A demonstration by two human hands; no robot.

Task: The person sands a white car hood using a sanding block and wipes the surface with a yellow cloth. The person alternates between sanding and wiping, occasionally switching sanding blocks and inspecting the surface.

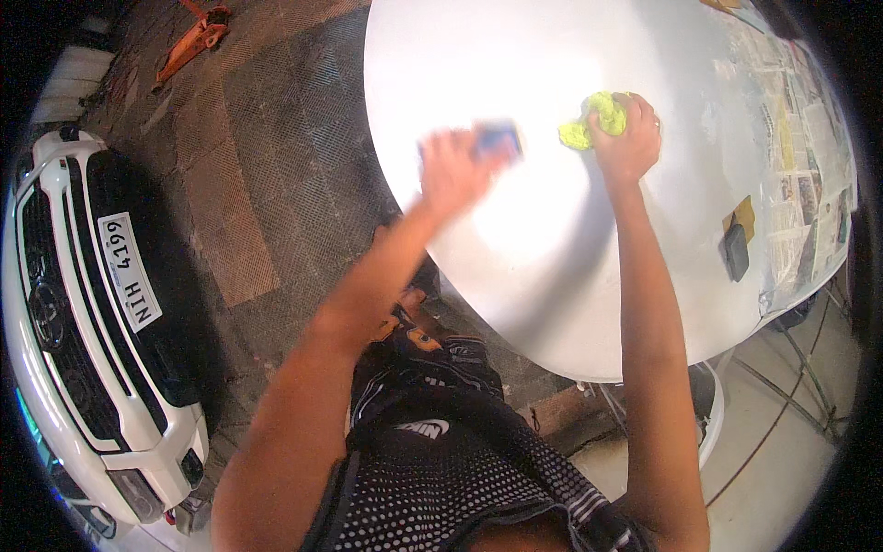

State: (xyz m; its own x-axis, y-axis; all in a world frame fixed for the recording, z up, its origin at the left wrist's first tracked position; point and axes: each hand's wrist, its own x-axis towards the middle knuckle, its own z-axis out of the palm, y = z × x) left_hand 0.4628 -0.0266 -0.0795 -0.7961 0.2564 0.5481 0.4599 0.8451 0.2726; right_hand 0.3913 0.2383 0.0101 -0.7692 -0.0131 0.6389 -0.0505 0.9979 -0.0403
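Observation:
A large white, smoothly curved panel (552, 304) lies in front of me, glaring brightly in its middle. My left hand (451, 167), smeared by motion, is over its left part and grips a small blue block (498, 141); the block's exact kind is too blurred to tell. To the right, my right hand (631, 145) is closed round a crumpled yellow-green cloth (604, 113) at the panel's surface. Part of the cloth sticks out to the left of the fingers. Farther right on the panel rest a dark grey block (735, 252) and a piece of brown sandpaper (741, 217).
Newspaper sheets (800, 175) cover the panel's right side. Thin metal stand legs (800, 368) show below its right edge. At the left is the white front of a car (175, 451) with a black grille. An orange floor jack (193, 43) stands on the textured dark floor (276, 147).

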